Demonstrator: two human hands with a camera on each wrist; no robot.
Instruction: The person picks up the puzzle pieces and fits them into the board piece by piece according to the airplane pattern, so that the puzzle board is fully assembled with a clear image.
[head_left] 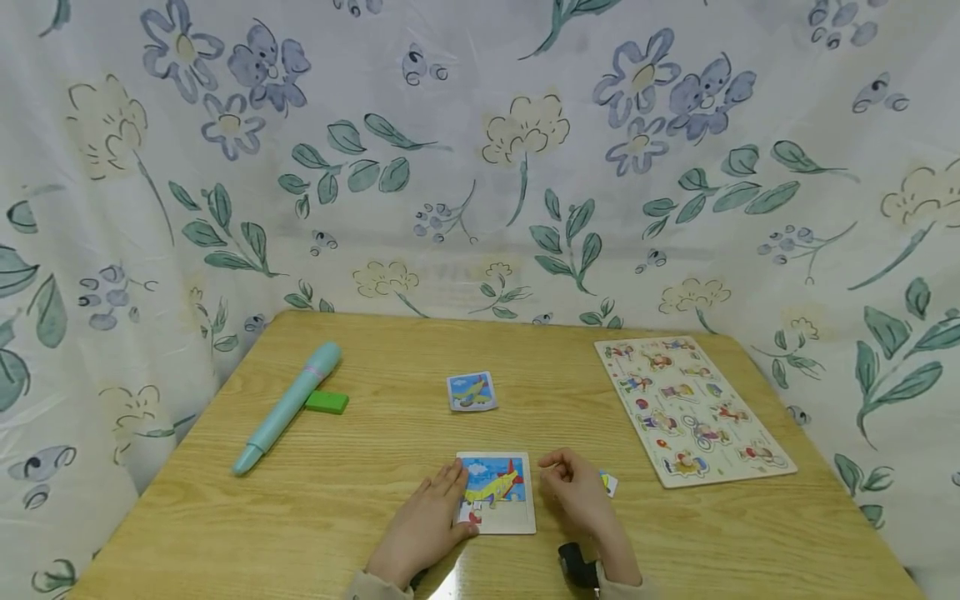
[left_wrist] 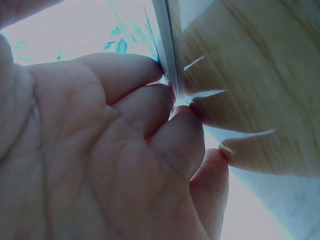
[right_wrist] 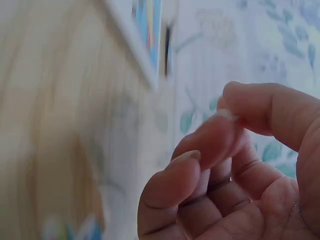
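Observation:
A small square jigsaw tray (head_left: 514,521) with a yellow-and-red airplane picture lies on the table, its upper part filled and bare board showing at lower right. My left hand (head_left: 429,521) rests along its left edge, fingers extended; the left wrist view shows the fingertips against the tray's edge (left_wrist: 169,50). Just right of the tray hovers my right hand (head_left: 585,498). In the right wrist view its fingers (right_wrist: 170,185) are loosely curled, with nothing visible between them and the thumb. Partly hidden behind that hand lies a loose puzzle piece (head_left: 610,483).
A square airplane picture card (head_left: 472,392) lies beyond the tray. On the left are a teal pen-shaped tube (head_left: 288,410) and a green block (head_left: 327,402). A large board of figure pieces (head_left: 686,412) lies at the right. A floral curtain (head_left: 480,167) hangs behind the table.

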